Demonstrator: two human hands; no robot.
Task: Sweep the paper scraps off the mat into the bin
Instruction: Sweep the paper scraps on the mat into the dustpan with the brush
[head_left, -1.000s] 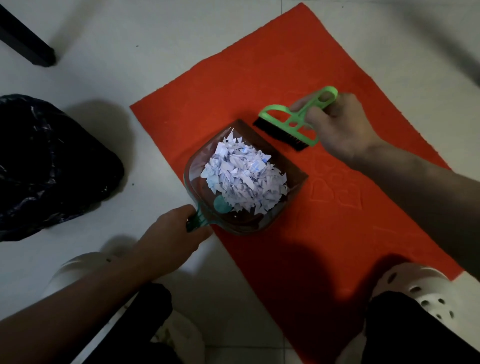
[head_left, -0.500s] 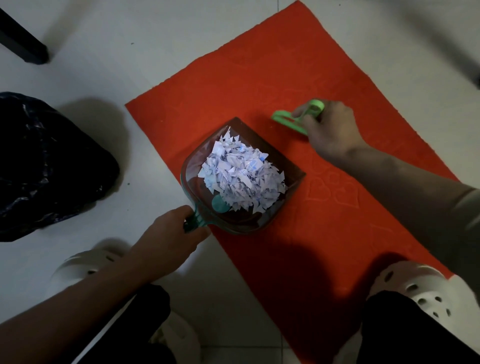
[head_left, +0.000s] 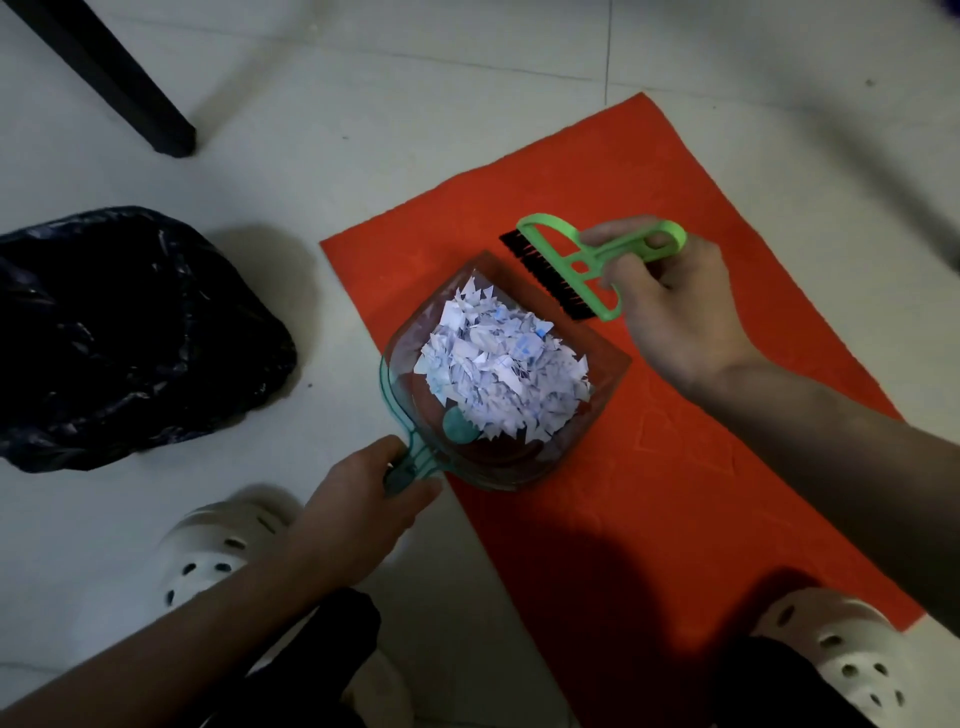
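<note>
the left hand (head_left: 363, 512) gripped the teal handle of a clear dustpan (head_left: 498, 447) at the frame's centre, its pan heaped with paper scraps (head_left: 501, 374) and resting on the near left edge of the red mat (head_left: 675, 467). the right hand (head_left: 680, 312) held a green brush (head_left: 576, 265) just above the pan's mouth, bristles toward the mat. the black-lined bin (head_left: 130, 332) sat at the left, on the floor.

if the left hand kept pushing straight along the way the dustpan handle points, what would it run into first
The left hand grips the dustpan handle, pointing up and right across the red mat. In that line, the green brush in the right hand likely comes first, though height is unclear.
</note>
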